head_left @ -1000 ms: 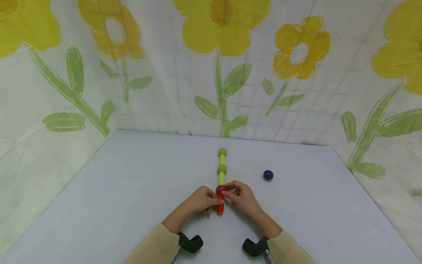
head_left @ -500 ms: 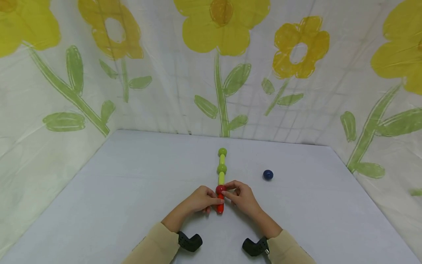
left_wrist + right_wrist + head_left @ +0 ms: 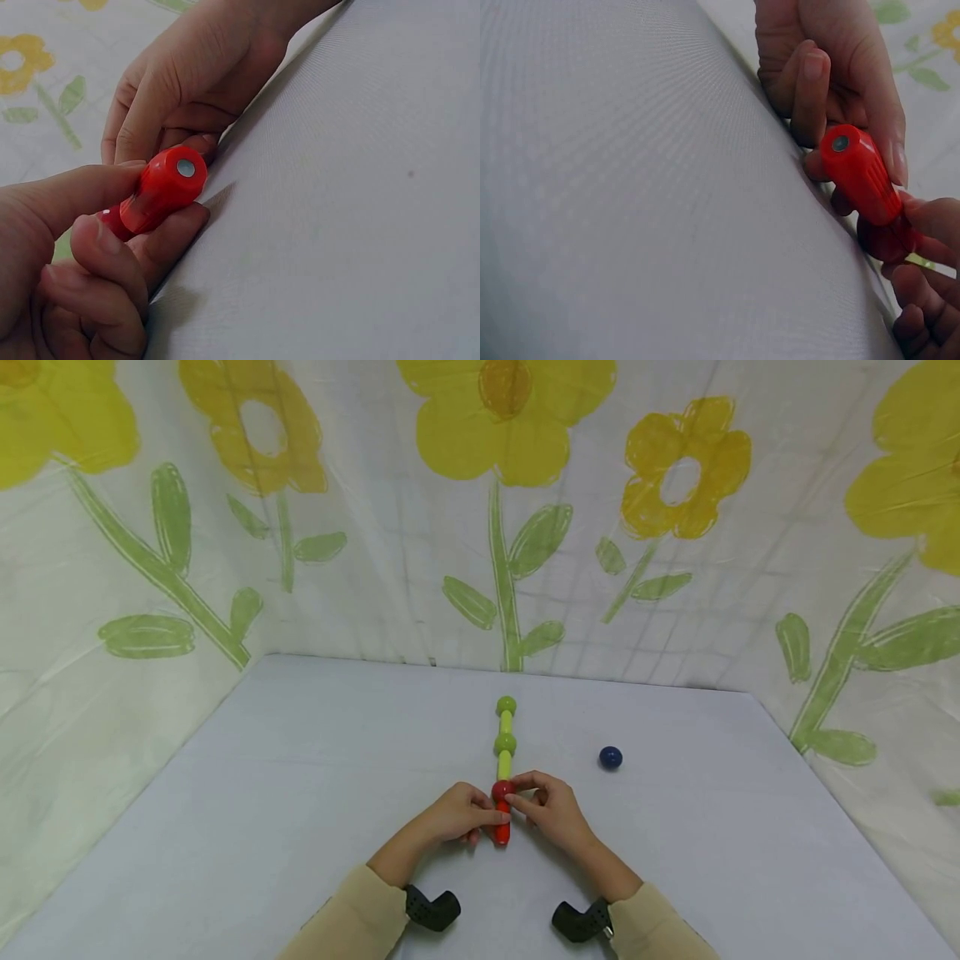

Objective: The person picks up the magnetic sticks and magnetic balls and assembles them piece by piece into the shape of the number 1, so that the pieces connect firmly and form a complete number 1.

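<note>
A straight chain of magnetic balls and rods runs toward me down the middle of the table. From the far end come a green ball (image 3: pixel 506 705), a yellow-green rod (image 3: pixel 506 723), a second green ball and rod, then a red ball (image 3: pixel 503 790) and a red rod (image 3: pixel 502 835). My left hand (image 3: pixel 459 814) pinches the red rod between thumb and fingers. The red ball is pinched by my right hand (image 3: pixel 553 810). A round metal disc shows in the near end of the red rod (image 3: pixel 171 184) in the left wrist view.
A dark blue ball (image 3: pixel 611 757) lies alone to the right of the chain. The white table (image 3: pixel 300 760) meets a flower-printed cloth (image 3: pixel 360 585) at its far edge. Black wrist-worn devices (image 3: pixel 432 910) sit by both sleeves.
</note>
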Tool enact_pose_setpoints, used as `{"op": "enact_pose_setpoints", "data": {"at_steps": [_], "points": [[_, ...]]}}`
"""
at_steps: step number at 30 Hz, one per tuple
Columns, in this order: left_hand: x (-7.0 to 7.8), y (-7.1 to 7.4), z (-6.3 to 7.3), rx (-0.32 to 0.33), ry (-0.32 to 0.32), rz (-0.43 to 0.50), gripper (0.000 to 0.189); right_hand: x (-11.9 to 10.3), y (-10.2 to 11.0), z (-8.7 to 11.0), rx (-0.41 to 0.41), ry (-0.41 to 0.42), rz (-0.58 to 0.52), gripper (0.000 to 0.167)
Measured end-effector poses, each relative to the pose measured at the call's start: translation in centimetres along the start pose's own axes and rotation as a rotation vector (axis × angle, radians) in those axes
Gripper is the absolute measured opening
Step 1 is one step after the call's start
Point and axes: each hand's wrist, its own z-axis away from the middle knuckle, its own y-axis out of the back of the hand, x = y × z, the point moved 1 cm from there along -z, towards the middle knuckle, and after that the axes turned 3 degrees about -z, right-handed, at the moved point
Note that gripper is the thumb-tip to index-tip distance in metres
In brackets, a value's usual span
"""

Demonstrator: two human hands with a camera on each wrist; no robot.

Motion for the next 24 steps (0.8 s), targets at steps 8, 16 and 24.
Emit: {"op": "enact_pose_setpoints", "data": {"at_steps": [8,16,24], "points": [[-0.02,0.07,-0.06,0.001,0.009,0.005,0.024,0.12,-0.03,-0.01,0.009,0.032,0.012,0.025],[-0.11,0.15,-0.07,-0.006,0.018,0.012,0.025,0.17,0.04,-0.04,-0.001,0.069,-0.004,0.025],[-0.07,0.06,-0.07,-0.005,0.021,0.013,0.023,0.47,0.64,-0.30,0.002,0.022,0.024,0.023]]}}
